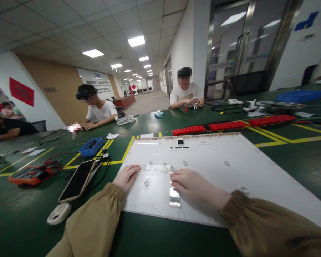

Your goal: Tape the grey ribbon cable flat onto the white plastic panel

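Observation:
A large white panel (205,185) lies flat on the green table in front of me. On it is a silvery flat ribbon cable (174,198) bent into an L, with a connector at its near end. My left hand (128,175) rests at the panel's left side, fingers closed at the cable's left end. My right hand (189,182) lies over the panel with its fingers together on the cable near the bend. The right fingers hide part of the cable, and the thumbs are hardly visible.
On the left are a phone (77,180), a white oval device (59,214), an orange multimeter (29,175) and a blue tray (91,147). Red power strips (227,125) line the panel's far side. Two people (186,91) sit across the table, near a small white fan (125,119).

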A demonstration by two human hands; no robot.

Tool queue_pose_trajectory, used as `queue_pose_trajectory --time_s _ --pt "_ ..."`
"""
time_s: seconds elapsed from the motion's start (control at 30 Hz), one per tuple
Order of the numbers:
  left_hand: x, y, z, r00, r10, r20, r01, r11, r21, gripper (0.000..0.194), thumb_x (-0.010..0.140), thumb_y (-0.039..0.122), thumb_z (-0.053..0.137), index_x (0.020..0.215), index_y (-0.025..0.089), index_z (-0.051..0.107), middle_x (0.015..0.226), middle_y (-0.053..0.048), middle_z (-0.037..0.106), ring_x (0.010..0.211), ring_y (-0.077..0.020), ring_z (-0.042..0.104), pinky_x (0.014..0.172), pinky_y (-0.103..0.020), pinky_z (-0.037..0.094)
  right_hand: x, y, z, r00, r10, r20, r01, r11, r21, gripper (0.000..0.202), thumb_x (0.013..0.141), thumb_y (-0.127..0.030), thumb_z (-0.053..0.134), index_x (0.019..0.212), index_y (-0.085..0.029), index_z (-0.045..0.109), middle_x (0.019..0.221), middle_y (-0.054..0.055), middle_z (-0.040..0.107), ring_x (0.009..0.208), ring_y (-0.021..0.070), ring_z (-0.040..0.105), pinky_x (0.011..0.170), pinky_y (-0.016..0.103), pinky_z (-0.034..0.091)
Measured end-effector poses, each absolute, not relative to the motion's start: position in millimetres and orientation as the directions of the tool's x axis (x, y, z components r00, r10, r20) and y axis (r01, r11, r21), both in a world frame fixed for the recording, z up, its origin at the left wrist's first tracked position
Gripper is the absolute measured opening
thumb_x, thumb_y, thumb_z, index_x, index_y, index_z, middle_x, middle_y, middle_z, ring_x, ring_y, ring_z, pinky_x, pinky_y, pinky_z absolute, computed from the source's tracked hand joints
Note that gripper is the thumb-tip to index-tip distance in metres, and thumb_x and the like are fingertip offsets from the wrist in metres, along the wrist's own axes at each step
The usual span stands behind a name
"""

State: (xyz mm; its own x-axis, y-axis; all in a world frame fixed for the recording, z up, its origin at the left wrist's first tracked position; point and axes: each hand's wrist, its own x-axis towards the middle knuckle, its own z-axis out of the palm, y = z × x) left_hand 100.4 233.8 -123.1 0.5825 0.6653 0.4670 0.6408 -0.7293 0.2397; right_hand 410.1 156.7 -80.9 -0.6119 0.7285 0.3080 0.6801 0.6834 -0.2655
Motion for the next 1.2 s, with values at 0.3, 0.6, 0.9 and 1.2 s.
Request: queue_pose_trajectory --time_s 0.3,0.6,0.9,1.2 --pt "99 236 -125 0.588 0.658 0.469 0.634 -0.736 0.238 0.030 0.090 0.020 0.038 0.110 0.018 0.060 0.112 -0.011 0.061 0.106 -0.0219 0.056 0.093 -0.039 0.047 384 167 -92 -0.585 0.735 0.343 0.766 0.640 -0.063 0.023 0.087 -0.029 0.052 0.097 -0.010 0.062 0.100 0.014 0.064 0.093 0.0253 0.053 0.079 0.037 0.043" --pt "99 236 -124 0.604 0.650 0.461 0.642 -0.740 0.203 0.029 0.090 0.019 0.038 0.110 0.017 0.059 0.112 -0.011 0.061 0.106 -0.0221 0.057 0.093 -0.040 0.048 386 169 -91 -0.585 0.733 0.347 0.759 0.646 -0.085 0.021 0.089 -0.027 0.048 0.100 -0.012 0.059 0.098 0.011 0.063 0.091 0.0236 0.051 0.078 0.035 0.041" --pt "98 238 -128 0.612 0.649 0.452 0.639 -0.742 0.201 0.030 0.091 0.019 0.037 0.112 0.016 0.058 0.114 -0.012 0.060 0.106 -0.0223 0.055 0.093 -0.041 0.047 385 179 -95 -0.543 0.729 0.416 0.760 0.638 -0.127 0.020 0.091 -0.023 0.047 0.086 -0.013 0.063 0.091 0.009 0.064 0.098 0.0223 0.052 0.086 0.035 0.036" --pt "96 240 -131 0.600 0.644 0.475 0.631 -0.745 0.216 0.029 0.091 0.017 0.038 0.113 0.018 0.057 0.114 -0.011 0.059 0.107 -0.0212 0.055 0.094 -0.039 0.046 381 205 -98 -0.420 0.812 0.405 0.777 0.552 -0.303 0.019 0.089 -0.019 0.050 0.084 -0.015 0.068 0.091 0.005 0.065 0.090 0.0162 0.056 0.080 0.028 0.039"
